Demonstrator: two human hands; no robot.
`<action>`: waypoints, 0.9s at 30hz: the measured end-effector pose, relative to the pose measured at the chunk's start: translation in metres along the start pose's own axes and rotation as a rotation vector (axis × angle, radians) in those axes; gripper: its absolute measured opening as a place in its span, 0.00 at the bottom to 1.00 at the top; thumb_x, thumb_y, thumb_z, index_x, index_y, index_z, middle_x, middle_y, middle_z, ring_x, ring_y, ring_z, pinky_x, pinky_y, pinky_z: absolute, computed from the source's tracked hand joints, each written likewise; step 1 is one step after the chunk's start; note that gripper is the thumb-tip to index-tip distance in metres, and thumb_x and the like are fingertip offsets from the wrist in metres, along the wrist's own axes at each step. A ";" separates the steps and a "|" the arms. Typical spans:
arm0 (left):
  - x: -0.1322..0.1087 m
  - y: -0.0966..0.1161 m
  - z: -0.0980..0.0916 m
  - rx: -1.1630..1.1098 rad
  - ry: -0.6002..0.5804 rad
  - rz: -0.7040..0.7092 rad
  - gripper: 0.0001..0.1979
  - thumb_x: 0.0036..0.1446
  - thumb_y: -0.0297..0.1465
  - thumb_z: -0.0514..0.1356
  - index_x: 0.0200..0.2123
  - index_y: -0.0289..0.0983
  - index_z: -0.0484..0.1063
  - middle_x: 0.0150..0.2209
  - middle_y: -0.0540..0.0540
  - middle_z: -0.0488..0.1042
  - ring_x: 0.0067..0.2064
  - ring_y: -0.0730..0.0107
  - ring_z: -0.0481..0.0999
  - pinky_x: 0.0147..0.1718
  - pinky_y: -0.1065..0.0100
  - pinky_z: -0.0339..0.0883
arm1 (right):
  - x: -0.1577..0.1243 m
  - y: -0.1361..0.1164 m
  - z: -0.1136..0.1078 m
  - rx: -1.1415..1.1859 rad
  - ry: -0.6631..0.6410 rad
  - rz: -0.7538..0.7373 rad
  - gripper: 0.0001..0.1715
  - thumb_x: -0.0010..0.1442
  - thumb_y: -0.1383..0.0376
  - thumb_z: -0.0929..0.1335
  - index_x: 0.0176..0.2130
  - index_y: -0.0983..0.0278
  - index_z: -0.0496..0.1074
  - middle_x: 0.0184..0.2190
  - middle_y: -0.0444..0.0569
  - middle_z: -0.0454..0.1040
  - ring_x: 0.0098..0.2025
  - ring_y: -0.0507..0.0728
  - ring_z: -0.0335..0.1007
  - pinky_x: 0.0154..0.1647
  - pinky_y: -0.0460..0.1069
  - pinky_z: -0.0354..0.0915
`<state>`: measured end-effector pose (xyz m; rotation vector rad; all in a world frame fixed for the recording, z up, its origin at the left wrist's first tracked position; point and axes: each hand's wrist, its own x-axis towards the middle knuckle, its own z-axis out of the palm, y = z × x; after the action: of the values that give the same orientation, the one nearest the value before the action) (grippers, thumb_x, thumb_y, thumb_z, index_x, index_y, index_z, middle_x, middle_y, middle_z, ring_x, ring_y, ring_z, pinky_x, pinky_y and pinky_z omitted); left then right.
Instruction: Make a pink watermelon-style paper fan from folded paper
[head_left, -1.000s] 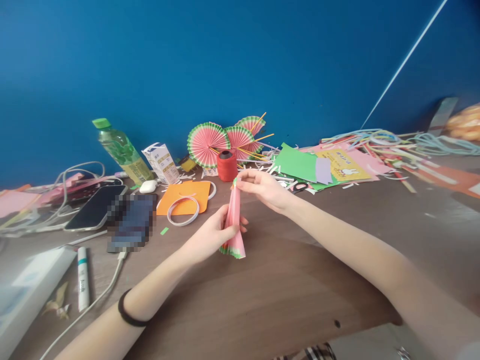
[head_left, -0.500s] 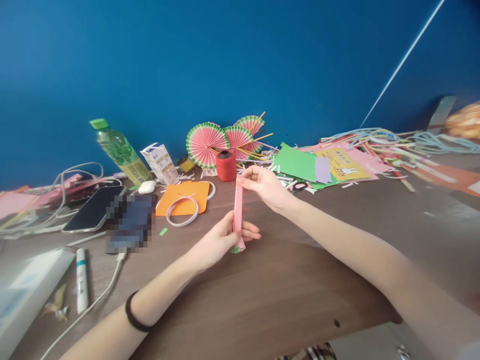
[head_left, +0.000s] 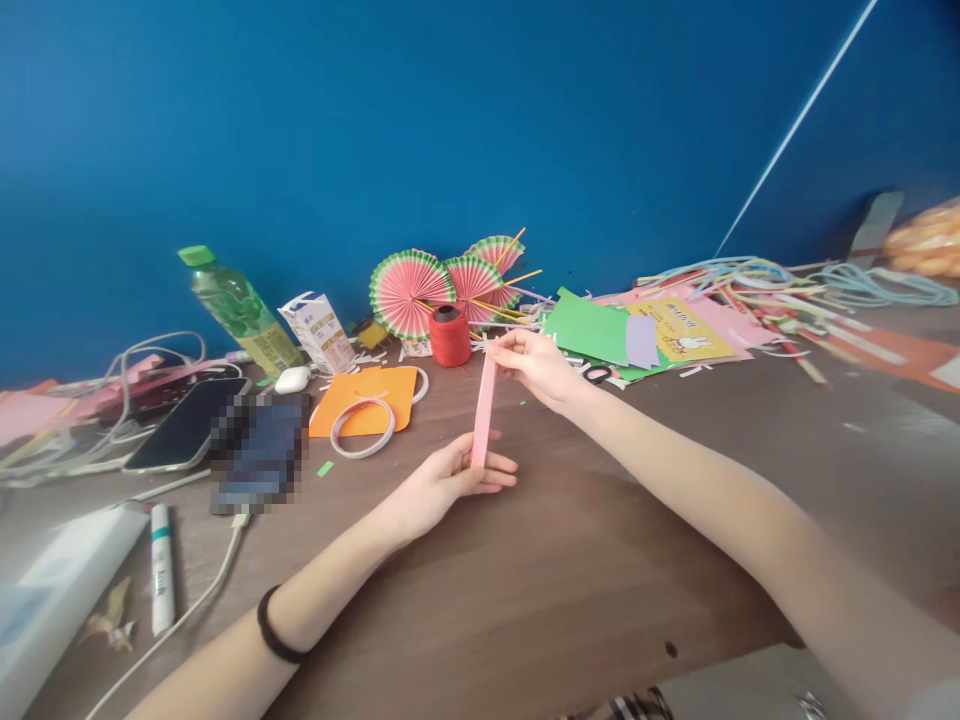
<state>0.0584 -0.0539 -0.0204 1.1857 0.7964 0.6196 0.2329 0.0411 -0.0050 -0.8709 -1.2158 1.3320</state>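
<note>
Our left hand pinches the lower end of the pleated pink strip between thumb and fingers, and our right hand grips its upper end. The hands are apart, with the strip held nearly upright above the bench. A second ago its lower end was splayed open and showed a green edge; now we have pressed the pleats into one narrow flat bar and it leans slightly to the right.

Beyond our right hand lies a yellow sheet with a cartoon rabbit, its writing too small to read. The labels on the green-capped bottle and the small carton are also unreadable, as is the print on the marker. The bottle holds a pale liquid; we cannot tell what is in the carton. A red thread spool stands before the finished paper fans.
</note>
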 end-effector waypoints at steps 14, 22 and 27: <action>0.001 -0.006 0.001 0.178 -0.026 0.039 0.18 0.56 0.33 0.55 0.50 0.38 0.62 0.46 0.41 0.70 0.39 0.69 0.74 0.41 0.65 0.66 | 0.005 0.039 -0.001 -0.029 0.047 0.228 0.15 0.38 0.64 0.75 0.21 0.67 0.67 0.18 0.43 0.69 0.20 0.46 0.62 0.21 0.43 0.57; 0.000 -0.003 0.005 0.162 -0.026 -0.039 0.28 0.55 0.33 0.56 0.57 0.37 0.51 0.42 0.39 0.72 0.36 0.65 0.77 0.38 0.62 0.67 | -0.004 0.034 0.009 0.087 -0.062 0.254 0.14 0.48 0.62 0.71 0.26 0.65 0.62 0.19 0.40 0.68 0.21 0.49 0.66 0.24 0.46 0.64; 0.001 -0.003 0.014 0.224 0.179 -0.023 0.33 0.53 0.31 0.57 0.59 0.38 0.45 0.32 0.47 0.72 0.29 0.67 0.77 0.31 0.65 0.68 | -0.007 0.027 0.017 0.311 -0.066 0.268 0.11 0.51 0.64 0.69 0.28 0.63 0.60 0.20 0.39 0.67 0.23 0.50 0.68 0.28 0.49 0.67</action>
<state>0.0697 -0.0618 -0.0207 1.3350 1.0512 0.6361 0.2118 0.0342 -0.0284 -0.7874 -0.9289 1.7241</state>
